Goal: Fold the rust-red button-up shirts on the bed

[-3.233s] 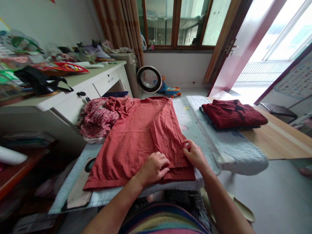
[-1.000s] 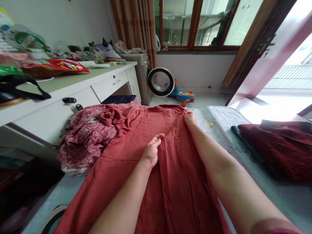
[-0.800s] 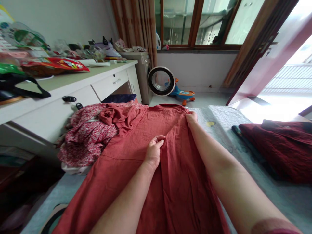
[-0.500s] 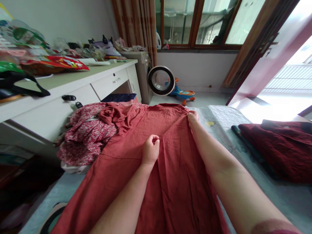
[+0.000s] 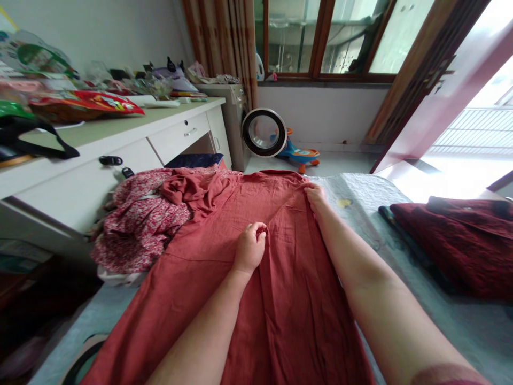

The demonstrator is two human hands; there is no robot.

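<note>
A long rust-red cloth garment (image 5: 208,305) lies spread over the bed, its far left part bunched up. My left hand (image 5: 251,248) is closed in a pinch on the cloth near its middle, where a crease runs from the fingers towards the far right. At the garment's far right edge my right hand (image 5: 315,197) grips the cloth, its fingertips partly hidden. A crumpled red-and-white patterned cloth (image 5: 144,235) sits against the bunched part on the left.
Folded dark red clothing (image 5: 468,246) lies on the pale bed cover (image 5: 360,198) at right. A cluttered white desk (image 5: 128,128) runs along the left. Beyond the bed stand a washing machine with its round door (image 5: 264,132) open and a blue-and-orange ride-on toy (image 5: 298,153).
My left hand has shifted slightly to the right, still pinching the cloth. My right hand has moved a little left with the garment's edge.
</note>
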